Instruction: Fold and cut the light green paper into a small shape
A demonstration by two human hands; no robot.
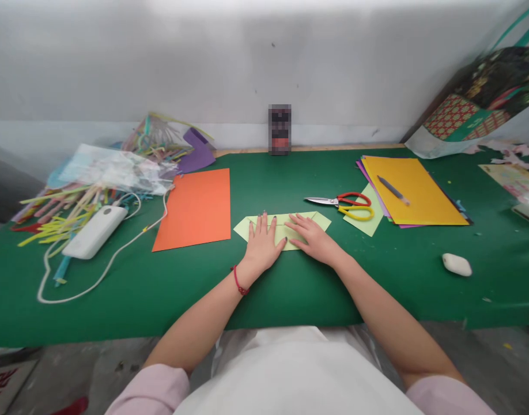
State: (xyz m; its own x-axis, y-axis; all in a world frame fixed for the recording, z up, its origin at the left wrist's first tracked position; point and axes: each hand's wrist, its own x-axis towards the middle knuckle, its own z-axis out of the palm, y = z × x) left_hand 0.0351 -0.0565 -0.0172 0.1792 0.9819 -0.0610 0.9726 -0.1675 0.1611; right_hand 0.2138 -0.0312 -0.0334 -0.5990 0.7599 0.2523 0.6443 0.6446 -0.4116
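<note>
A folded light green paper (pixel 283 220) with pointed ends lies flat on the green tabletop before me. My left hand (pixel 263 244) rests on its left half, fingers spread and pointing away from me. On the right half lies my right hand (pixel 313 238), its fingers stretched out and angled to the left. Both palms cover part of the paper, so some of its folds are hidden. Scissors (pixel 339 203) with one red and one yellow handle lie just beyond my right hand, blades partly apart.
Left of the paper is an orange sheet (pixel 199 210), then a white power bank (pixel 95 231) with a cable and a heap of paper strips (pixel 65 216). To the right are a yellow sheet stack (pixel 414 196) bearing a pen (pixel 393 189), and a small white case (pixel 457 264).
</note>
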